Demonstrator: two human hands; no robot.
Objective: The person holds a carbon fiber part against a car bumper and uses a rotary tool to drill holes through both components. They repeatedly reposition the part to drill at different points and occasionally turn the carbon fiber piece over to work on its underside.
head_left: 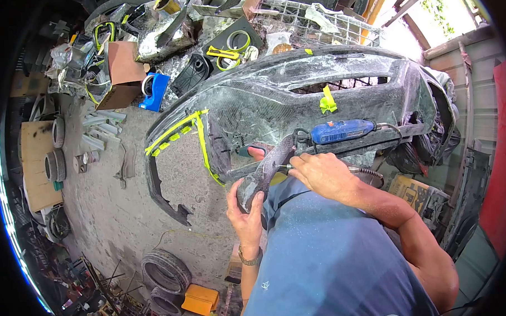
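Observation:
My left hand (pixel 247 215), with a watch on the wrist, grips the lower end of a dark, dust-streaked curved panel piece (pixel 266 171), thumb on one side and fingers on the other. My right hand (pixel 324 174) is closed around the handpiece of a rotary tool, mostly hidden in the fingers; its thin metal tip (pixel 287 166) points at the piece's right edge. A flexible shaft (pixel 368 172) trails from behind that hand. The blue rotary tool body (pixel 342 131) lies on a large dusty carbon-fibre-look bumper (pixel 251 110) just beyond my hands.
Yellow-green tape (pixel 202 140) edges the bumper's left opening. Behind it stand a cardboard box (pixel 126 65), a blue tape dispenser (pixel 154 92) and tape rolls (pixel 238 41). Tyres (pixel 166 271) and an orange container (pixel 200 299) sit on the floor at lower left. Black bags (pixel 409 157) lie to the right.

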